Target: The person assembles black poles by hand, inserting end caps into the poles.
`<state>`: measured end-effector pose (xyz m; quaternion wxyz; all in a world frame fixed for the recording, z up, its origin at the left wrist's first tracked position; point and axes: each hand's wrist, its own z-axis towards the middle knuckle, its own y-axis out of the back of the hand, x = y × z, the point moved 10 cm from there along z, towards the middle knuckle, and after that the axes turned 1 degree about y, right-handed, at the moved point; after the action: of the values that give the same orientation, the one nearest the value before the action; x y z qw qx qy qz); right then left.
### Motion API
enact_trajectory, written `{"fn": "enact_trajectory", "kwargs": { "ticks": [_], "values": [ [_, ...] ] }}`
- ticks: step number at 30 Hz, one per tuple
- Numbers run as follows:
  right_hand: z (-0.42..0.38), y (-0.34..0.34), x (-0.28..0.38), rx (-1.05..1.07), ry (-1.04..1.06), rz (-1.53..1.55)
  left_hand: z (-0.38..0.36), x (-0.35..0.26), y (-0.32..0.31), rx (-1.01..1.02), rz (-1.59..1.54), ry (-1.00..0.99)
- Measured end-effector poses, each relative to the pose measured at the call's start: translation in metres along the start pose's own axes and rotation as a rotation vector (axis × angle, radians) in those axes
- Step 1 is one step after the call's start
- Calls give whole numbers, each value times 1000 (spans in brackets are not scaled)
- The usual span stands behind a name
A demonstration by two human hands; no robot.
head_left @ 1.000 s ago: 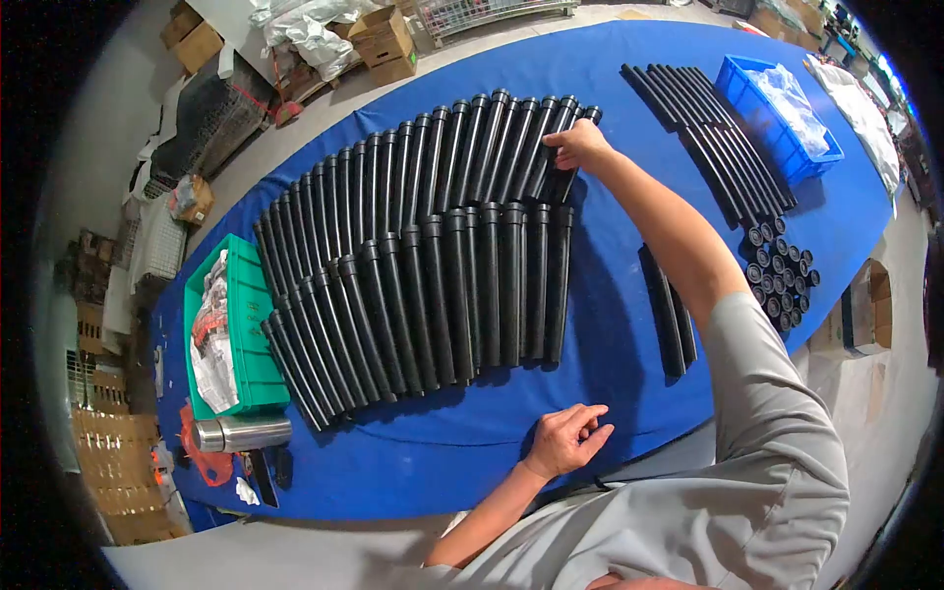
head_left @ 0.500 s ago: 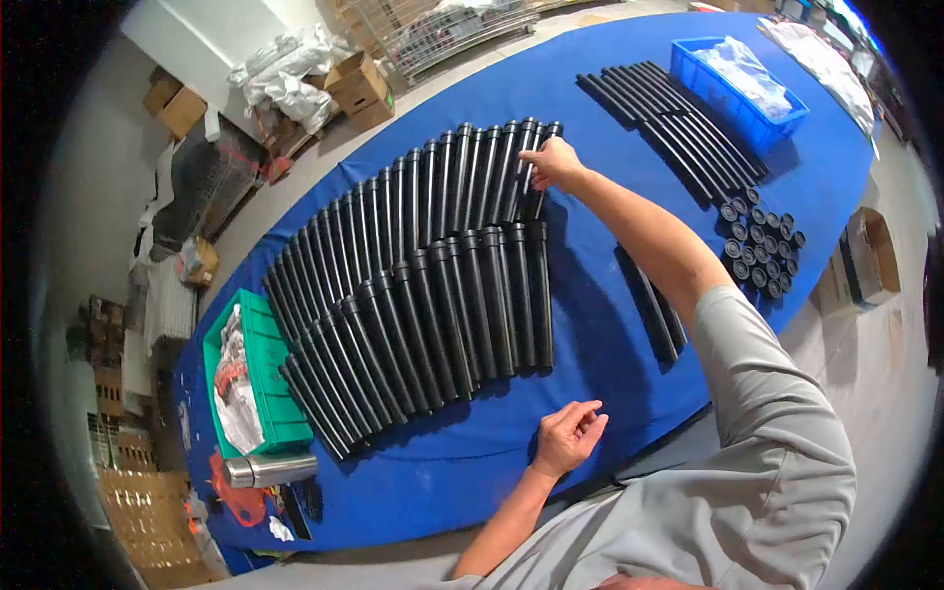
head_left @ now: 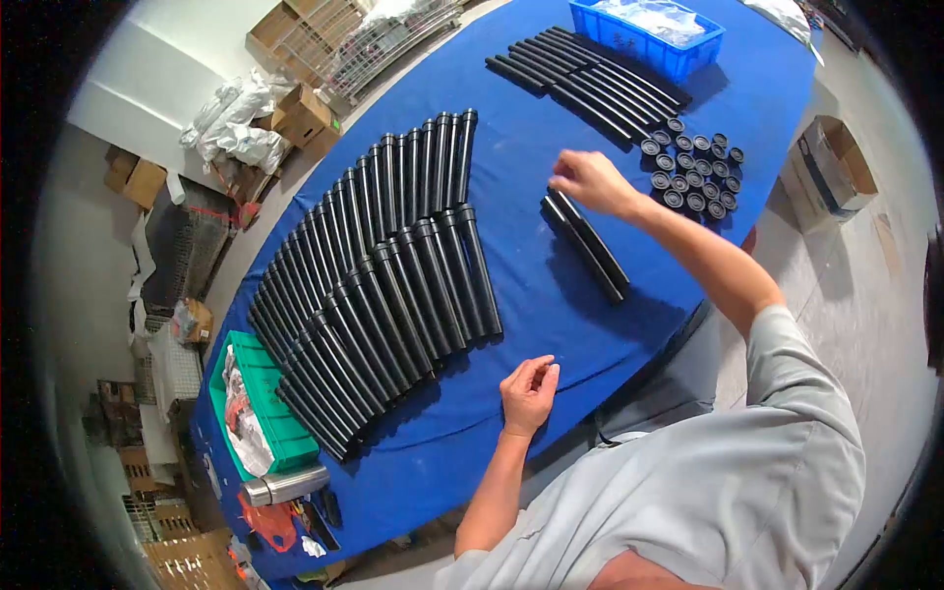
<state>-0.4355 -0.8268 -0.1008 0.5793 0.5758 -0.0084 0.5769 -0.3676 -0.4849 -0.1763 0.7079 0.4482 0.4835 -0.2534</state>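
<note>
My right hand (head_left: 590, 183) hovers at the upper end of a pair of loose black tubes (head_left: 587, 246) lying on the blue cloth. Motion blurs its bent fingers, so whether it grips a tube cannot be made out. Near the table's front edge, my left hand (head_left: 528, 396) has its fingers curled together with the thumb against them, and nothing shows in it. To the left, two long slanting rows of black tubes with wider collared ends, the back row (head_left: 388, 187) and the front row (head_left: 393, 315), lie side by side.
Round black caps (head_left: 695, 180) cluster at the right, beside more plain black tubes (head_left: 580, 84). A blue crate (head_left: 644, 44) stands behind them. At the left are a green crate (head_left: 280, 408) and a steel flask (head_left: 285, 486). A cardboard box (head_left: 826, 172) is on the floor.
My right hand has left the right end of the back tube row and moved to the loose pair. My left hand's fingers have curled closer. The camera view has shifted.
</note>
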Motion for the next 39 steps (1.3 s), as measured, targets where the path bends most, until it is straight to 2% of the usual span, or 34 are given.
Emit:
{"fn": "enact_trajectory", "kwargs": {
  "ticks": [3, 4, 5, 6, 9, 11, 14, 17, 20, 24, 27, 30, 31, 34, 35, 37, 39],
  "values": [
    [-74, 10, 9, -1, -67, -154, 2, -2, 0, -10, 7, -24],
    [-99, 18, 31, -21, -27, -238, 2, -4, 0, -12, 12, -33],
    [-120, 20, 51, -85, 141, -220, 1, -5, 0, -14, 17, -40],
    [-139, 17, 67, -55, 167, -349, 2, -5, 0, -11, 20, -33],
    [-177, -3, 76, 6, 156, -443, 0, -2, -1, -11, 25, -13],
    [-188, -18, 66, 36, 85, -478, 0, -3, 0, -9, 34, -15],
    [-192, -24, 70, 12, 89, -497, 1, -9, 1, -18, 48, -61],
    [-195, -46, 80, 65, 205, -532, -1, 0, 2, -28, 25, -50],
    [-198, -51, 96, 29, 287, -617, -2, 3, 3, -21, 18, -48],
    [-201, -56, 112, -34, 333, -648, -2, 10, 4, -46, 2, -53],
    [-212, -59, 118, -2, 286, -566, -6, 19, 10, -76, -76, 8],
    [-240, -57, 130, 72, 216, -430, -7, -18, 14, -134, 55, -219],
    [-251, -56, 132, 125, 175, -369, -8, -28, 5, -44, 235, -334],
    [-282, -48, 130, 172, 36, -221, -20, -64, -31, 132, 429, -602],
    [-292, -44, 131, 186, 29, -161, -25, -57, -44, 240, 493, -613],
    [-305, -32, 129, 198, 24, -44, -27, -63, -52, 319, 554, -609],
    [-305, -21, 132, 205, 118, -13, -29, -71, -60, 371, 590, -653]
  ]
}}
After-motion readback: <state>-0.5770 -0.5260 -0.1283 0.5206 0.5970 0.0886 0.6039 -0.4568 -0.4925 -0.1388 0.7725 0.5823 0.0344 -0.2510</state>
